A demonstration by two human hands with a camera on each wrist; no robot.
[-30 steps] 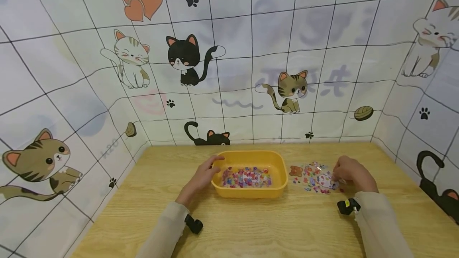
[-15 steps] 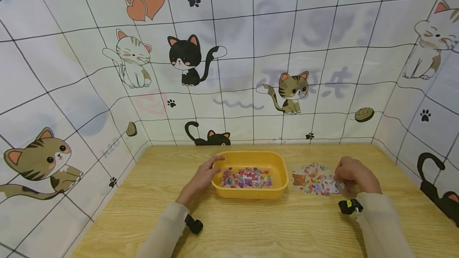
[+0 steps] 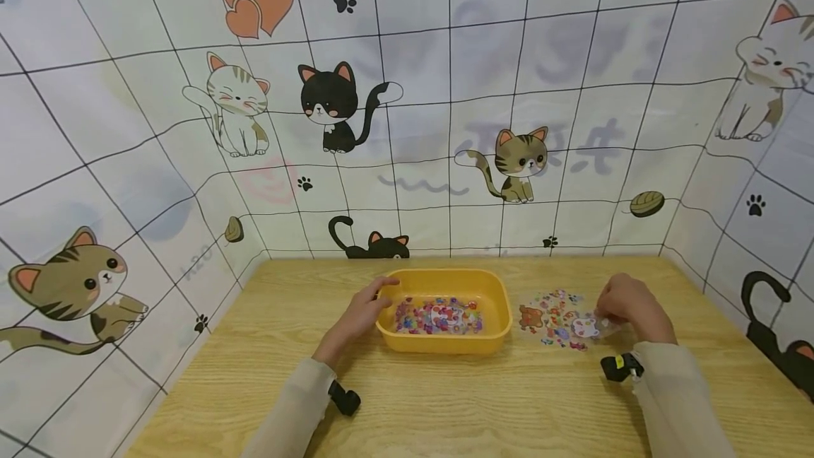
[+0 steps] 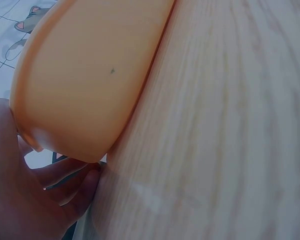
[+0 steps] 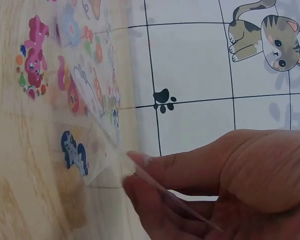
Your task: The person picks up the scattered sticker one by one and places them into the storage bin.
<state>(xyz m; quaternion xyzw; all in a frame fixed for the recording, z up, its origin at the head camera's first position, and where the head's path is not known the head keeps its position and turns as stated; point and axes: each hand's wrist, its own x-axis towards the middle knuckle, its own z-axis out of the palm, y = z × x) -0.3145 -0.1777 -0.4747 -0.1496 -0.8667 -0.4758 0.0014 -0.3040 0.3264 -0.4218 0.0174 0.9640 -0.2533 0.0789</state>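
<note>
A yellow plastic basin [image 3: 445, 345] stands on the table, with many small colourful shapes and a white animal face [image 3: 445, 315] on its floor. My left hand [image 3: 357, 318] holds the basin's left end, its thumb over the rim; in the left wrist view the other fingers curl against the outer wall. Right of the basin lie clear sticker sheets [image 3: 559, 320] printed with a brown bear, a white animal and many tiny figures. My right hand [image 3: 629, 307] pinches the right edge of a clear sheet [image 5: 121, 152] between thumb and fingers, and that edge is lifted.
The pale wooden table [image 3: 483, 401] meets a cloth-like wall [image 3: 420, 196] with cat prints at the back and both sides. Small black cameras sit on both wrists.
The sticker sheets have shifted slightly to the right, and my right hand has moved a little right with the edge it pinches. My left hand and the basin stay put.
</note>
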